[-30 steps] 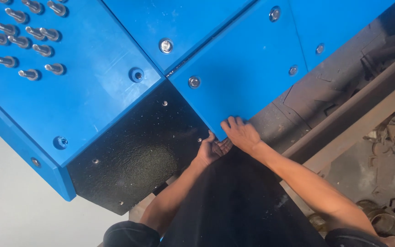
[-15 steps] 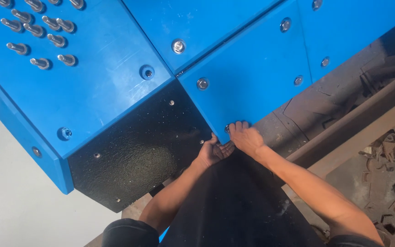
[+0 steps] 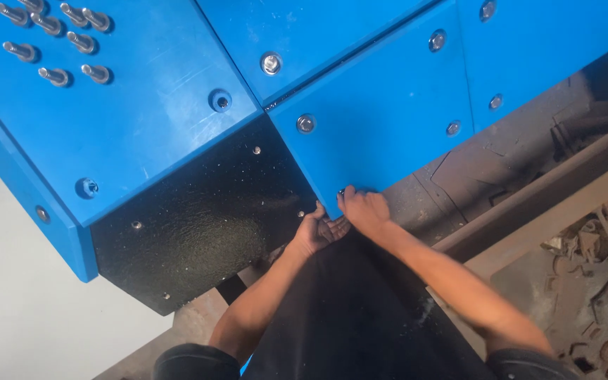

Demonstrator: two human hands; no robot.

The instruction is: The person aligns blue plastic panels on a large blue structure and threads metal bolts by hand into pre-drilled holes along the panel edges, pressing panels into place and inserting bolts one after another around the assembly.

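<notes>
Both my hands meet at the lower corner of a blue panel [image 3: 381, 134] bolted with round silver fasteners. My left hand [image 3: 316, 231] sits palm up just under that corner, beside the black speckled plate [image 3: 198, 218]. My right hand [image 3: 364, 209] rests palm down on the corner's edge, fingers curled over it. What lies between the hands, if anything, is hidden. A dark flat sheet [image 3: 346, 317] runs from the hands back toward my body between my forearms.
A larger blue block [image 3: 121, 119] at the left carries several silver bolts [image 3: 54, 42] at its top. A rusty metal beam [image 3: 543, 204] crosses at the right, with scrap metal bits [image 3: 592, 295] beyond it. Pale floor [image 3: 15, 317] shows at the lower left.
The view has drifted slightly, so the panels sit a little lower and to the right. Both hands stay at the blue panel's corner in much the same pose.
</notes>
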